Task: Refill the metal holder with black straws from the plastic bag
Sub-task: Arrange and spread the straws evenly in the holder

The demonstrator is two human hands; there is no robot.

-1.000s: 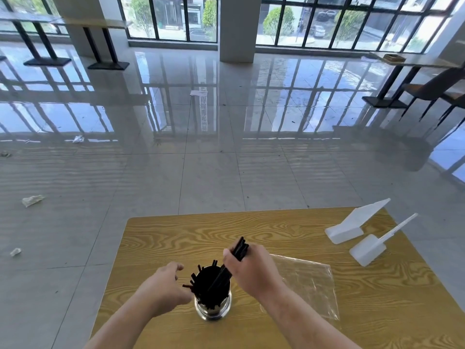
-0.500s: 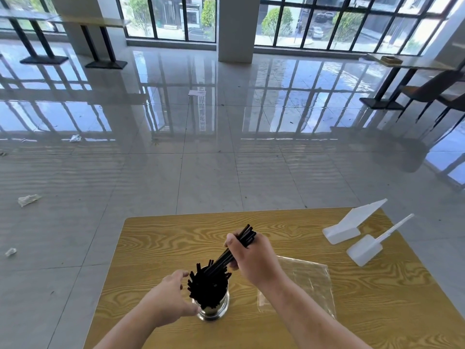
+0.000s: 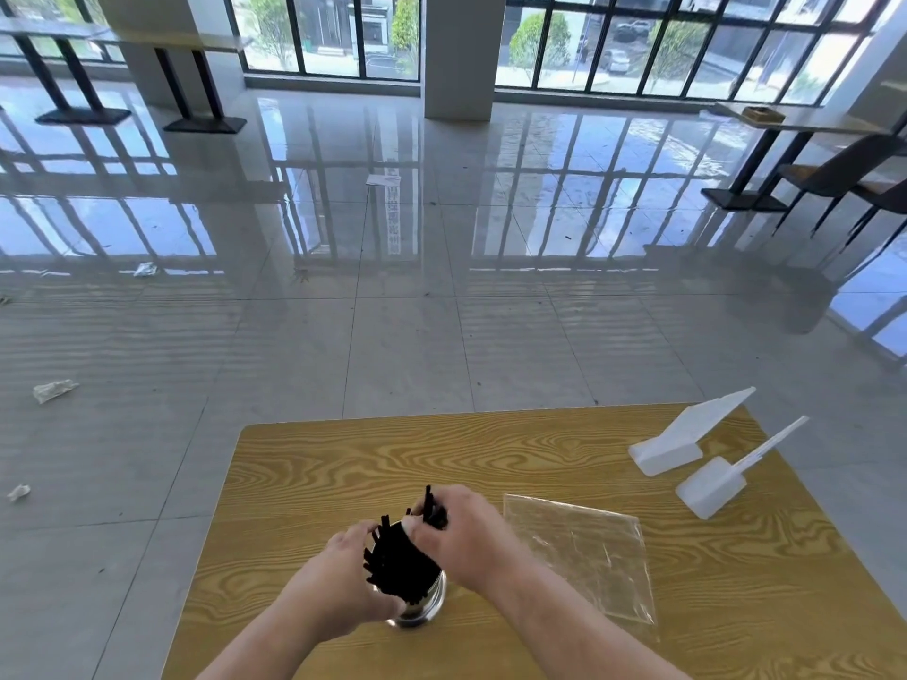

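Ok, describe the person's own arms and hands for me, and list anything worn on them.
The left hand and right hand wear no gloves, and no rings show. The left forearm and right forearm are uncovered down to the frame's edge. No sleeve, watch or bracelet is visible at either wrist.

Below the grip: holder (image 3: 423, 612), straws (image 3: 402, 561) in it, on the table (image 3: 343, 463). Right of the grip lies the bag (image 3: 579, 557) (flat); farther right, behind it, two stands (image 3: 672, 446).
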